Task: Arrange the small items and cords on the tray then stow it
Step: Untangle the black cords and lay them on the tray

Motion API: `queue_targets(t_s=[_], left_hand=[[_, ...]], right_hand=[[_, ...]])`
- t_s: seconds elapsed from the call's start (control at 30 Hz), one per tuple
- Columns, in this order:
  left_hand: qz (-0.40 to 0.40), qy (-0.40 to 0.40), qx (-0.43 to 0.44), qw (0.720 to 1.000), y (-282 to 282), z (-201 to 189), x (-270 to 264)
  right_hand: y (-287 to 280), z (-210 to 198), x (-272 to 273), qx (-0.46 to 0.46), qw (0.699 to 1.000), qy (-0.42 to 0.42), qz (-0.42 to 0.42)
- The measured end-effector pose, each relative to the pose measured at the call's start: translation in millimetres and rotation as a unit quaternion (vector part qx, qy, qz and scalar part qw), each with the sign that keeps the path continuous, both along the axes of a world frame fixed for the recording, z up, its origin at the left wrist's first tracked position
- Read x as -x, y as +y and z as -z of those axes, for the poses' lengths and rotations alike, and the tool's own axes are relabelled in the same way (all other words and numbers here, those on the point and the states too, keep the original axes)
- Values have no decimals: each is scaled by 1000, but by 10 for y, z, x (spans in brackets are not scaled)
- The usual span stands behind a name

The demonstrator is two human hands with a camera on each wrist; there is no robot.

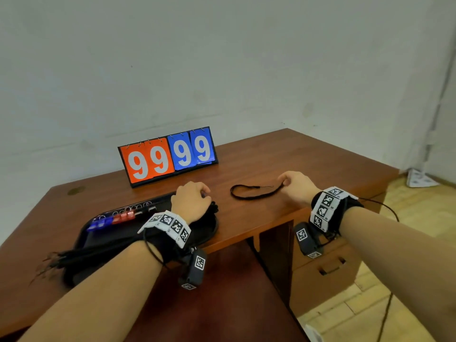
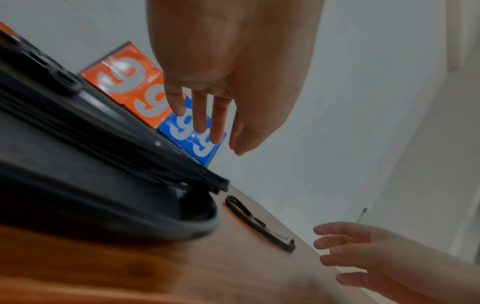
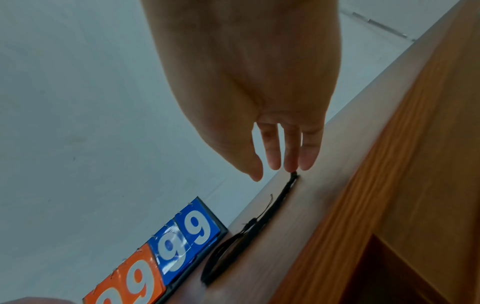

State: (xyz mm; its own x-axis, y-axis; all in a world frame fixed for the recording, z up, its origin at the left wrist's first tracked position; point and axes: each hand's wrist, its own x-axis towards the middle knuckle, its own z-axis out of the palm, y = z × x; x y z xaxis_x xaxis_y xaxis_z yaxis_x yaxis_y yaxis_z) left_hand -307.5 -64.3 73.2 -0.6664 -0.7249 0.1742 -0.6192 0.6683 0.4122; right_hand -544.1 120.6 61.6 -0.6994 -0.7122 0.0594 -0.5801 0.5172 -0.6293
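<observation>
A black tray (image 1: 118, 234) lies on the left of the wooden desk, its rim (image 2: 202, 228) close under the left wrist camera. It holds a bundle of black cords (image 1: 98, 255) and a row of blue clips (image 1: 101, 222), red clips (image 1: 123, 215) and dark clips. My left hand (image 1: 192, 201) hovers over the tray's right end, fingers relaxed and holding nothing (image 2: 226, 144). A black looped cord (image 1: 259, 197) lies on the bare desk right of the tray. My right hand (image 1: 286, 181) is at its right end, a fingertip touching the cord (image 3: 284, 191), thumb apart.
A flip scoreboard (image 1: 167, 156) showing 99 99 stands at the back of the desk against the wall. Under the desk's right side is a drawer unit (image 1: 328, 267) with handles. The desk's right edge lies just beyond my right hand.
</observation>
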Motion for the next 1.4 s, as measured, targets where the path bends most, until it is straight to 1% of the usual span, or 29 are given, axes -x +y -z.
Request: queue_targets(t_s=[0.27, 0.4, 0.57, 0.67, 0.83, 0.9, 0.93, 1.0, 1.03, 1.1, 1.17, 1.27, 1.4], left_hand=[[71, -69, 8, 995, 267, 113, 772], [84, -138, -19, 987, 324, 194, 1045], [91, -178, -37, 979, 353, 285, 1236], [98, -167, -39, 980, 348, 344, 1293], [125, -109, -43, 985, 362, 331, 1356], [119, -82, -50, 988, 372, 318, 1379], [113, -75, -34, 990, 374, 313, 1396], [104, -97, 17, 990, 379, 313, 1437], [105, -120, 30, 987, 384, 311, 1466], [118, -166, 14, 979, 391, 309, 1524], [125, -191, -8, 974, 397, 324, 1582], [113, -192, -21, 975, 420, 342, 1639], [108, -158, -19, 981, 414, 343, 1677]], right_hand=[[24, 188, 411, -32, 998, -39, 34], [-53, 230, 498, -63, 997, -41, 24], [-112, 250, 524, -94, 995, -36, -3], [-137, 245, 532, -97, 994, -43, -17], [-168, 203, 494, -88, 993, -64, -52], [-168, 198, 493, -88, 992, -71, -57], [-164, 198, 495, -91, 991, -74, -58], [-149, 191, 493, -93, 990, -89, -59], [-142, 189, 499, -91, 989, -99, -59], [-133, 188, 503, -84, 988, -114, -61], [-115, 179, 496, -83, 988, -115, -63], [-96, 166, 486, -93, 987, -107, -71], [-80, 158, 494, -89, 987, -114, -72]])
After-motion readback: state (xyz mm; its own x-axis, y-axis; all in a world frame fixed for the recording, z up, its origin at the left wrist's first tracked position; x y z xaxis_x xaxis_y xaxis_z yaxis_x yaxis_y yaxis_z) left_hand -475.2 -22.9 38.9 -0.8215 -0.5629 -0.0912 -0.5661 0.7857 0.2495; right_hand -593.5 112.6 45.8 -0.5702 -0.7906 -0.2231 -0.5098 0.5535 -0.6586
